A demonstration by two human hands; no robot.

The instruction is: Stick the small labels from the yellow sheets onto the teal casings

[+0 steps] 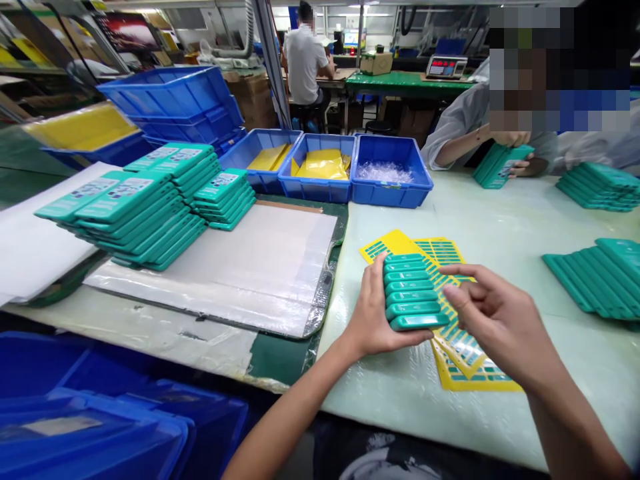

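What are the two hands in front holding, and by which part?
The left hand holds a stack of green cases, its fingers against the stack's left side and thumb along the bottom. The right hand seems to hold nothing.

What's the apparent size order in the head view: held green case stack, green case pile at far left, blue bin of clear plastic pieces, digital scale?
1. Green case pile
2. Held green case stack and blue bin of clear plastic pieces: too alike to rank; the stack is nearer the camera
3. Digital scale
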